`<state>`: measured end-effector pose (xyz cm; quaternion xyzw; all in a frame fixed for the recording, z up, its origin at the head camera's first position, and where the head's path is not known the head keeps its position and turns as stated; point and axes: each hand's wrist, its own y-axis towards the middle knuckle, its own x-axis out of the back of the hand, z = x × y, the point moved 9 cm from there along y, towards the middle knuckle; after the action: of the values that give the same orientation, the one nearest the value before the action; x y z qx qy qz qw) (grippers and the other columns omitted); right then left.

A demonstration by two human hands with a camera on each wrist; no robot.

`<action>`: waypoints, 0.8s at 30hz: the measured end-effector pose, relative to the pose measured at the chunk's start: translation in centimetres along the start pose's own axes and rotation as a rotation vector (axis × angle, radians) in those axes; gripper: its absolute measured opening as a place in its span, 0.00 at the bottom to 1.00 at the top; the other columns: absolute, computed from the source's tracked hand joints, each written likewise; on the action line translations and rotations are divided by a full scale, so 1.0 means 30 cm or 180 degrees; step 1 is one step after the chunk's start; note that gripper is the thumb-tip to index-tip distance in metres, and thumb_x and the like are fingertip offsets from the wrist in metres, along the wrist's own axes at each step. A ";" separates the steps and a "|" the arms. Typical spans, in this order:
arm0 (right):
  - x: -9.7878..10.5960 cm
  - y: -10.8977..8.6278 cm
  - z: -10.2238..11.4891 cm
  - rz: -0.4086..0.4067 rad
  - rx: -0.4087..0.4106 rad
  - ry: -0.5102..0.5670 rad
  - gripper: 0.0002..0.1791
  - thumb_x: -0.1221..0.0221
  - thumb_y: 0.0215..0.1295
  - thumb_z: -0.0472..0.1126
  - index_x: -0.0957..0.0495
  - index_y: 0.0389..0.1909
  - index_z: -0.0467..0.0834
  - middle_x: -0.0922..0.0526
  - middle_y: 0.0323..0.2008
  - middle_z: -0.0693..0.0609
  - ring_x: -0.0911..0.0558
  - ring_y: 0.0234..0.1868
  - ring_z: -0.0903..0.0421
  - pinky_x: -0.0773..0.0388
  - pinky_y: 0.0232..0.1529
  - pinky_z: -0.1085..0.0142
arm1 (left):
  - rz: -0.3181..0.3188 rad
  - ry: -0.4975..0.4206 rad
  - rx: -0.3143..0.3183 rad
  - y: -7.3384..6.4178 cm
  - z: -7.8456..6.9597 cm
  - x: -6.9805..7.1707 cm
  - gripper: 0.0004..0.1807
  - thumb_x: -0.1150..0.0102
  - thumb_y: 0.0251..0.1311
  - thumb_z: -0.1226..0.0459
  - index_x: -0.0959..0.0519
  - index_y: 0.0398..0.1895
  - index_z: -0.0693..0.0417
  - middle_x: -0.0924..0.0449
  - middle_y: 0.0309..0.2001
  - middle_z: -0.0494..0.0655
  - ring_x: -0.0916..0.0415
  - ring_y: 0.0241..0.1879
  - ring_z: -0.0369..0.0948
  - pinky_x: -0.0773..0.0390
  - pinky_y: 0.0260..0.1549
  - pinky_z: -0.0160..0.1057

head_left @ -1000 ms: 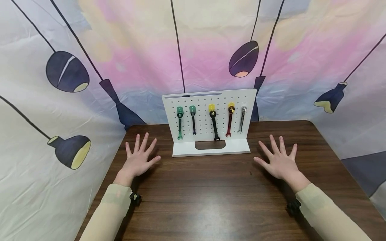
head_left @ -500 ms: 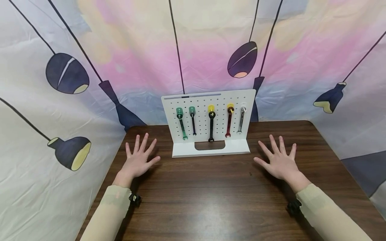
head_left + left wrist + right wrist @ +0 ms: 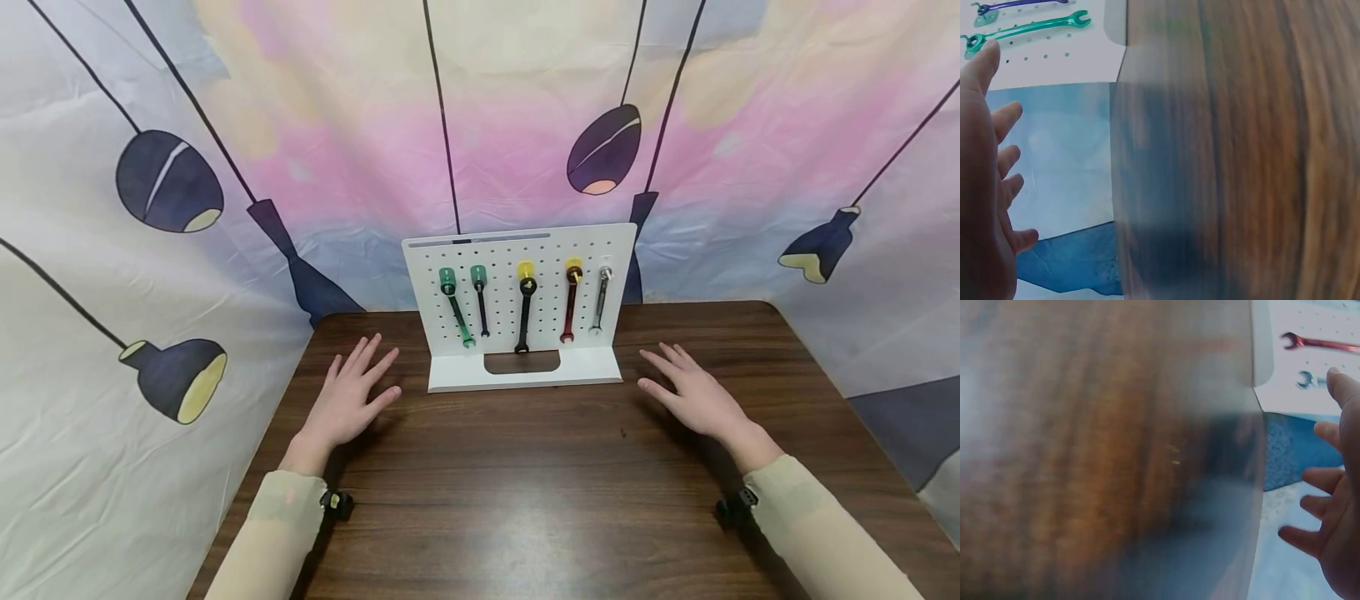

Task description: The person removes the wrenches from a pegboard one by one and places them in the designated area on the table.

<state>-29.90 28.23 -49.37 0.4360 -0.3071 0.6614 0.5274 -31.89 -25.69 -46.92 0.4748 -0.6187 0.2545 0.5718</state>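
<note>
Green wrench (image 3: 458,316) hangs aslant on a white pegboard (image 3: 505,310).

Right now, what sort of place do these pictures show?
Probably a staged work corner, perhaps for recording: a wood-grain table, a white pegboard stand hung with five combination wrenches, and a cloth backdrop printed with lamps.

From my remote seat I see a brown wood-grain table (image 3: 525,483) beneath the left hand (image 3: 343,404) and right hand (image 3: 697,400); a white pegboard (image 3: 453,375) stands on it, between them and slightly farther forward.
</note>
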 end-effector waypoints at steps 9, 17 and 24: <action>0.081 0.048 -0.030 -0.0297 0.0098 0.0660 0.34 0.46 0.84 0.57 0.32 0.80 0.42 0.31 0.76 0.34 0.31 0.74 0.31 0.33 0.69 0.30 | -0.0570 -0.0523 -0.0232 0.028 -0.095 0.064 0.31 0.42 0.78 0.47 0.26 0.78 0.48 0.32 0.79 0.53 0.38 0.78 0.57 0.38 0.73 0.70; 0.120 0.151 -0.031 -0.0544 -0.0047 0.1518 0.29 0.40 0.81 0.54 0.26 0.76 0.44 0.20 0.69 0.43 0.21 0.68 0.43 0.20 0.61 0.60 | -0.1103 -0.1380 -0.0555 0.083 -0.230 0.103 0.22 0.40 0.77 0.57 0.17 0.68 0.55 0.17 0.65 0.53 0.23 0.66 0.54 0.24 0.65 0.61; 0.158 0.243 0.001 -0.0774 -0.0071 0.1942 0.30 0.40 0.82 0.52 0.29 0.78 0.44 0.21 0.69 0.41 0.20 0.66 0.47 0.21 0.56 0.72 | -0.1322 -0.1860 -0.0909 0.160 -0.385 0.097 0.20 0.41 0.77 0.58 0.15 0.63 0.58 0.13 0.60 0.54 0.18 0.61 0.53 0.20 0.62 0.56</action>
<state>-37.25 28.37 -44.70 0.2455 -0.0878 0.6903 0.6750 -30.44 -14.63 -40.57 0.5581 -0.6754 -0.1014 0.4712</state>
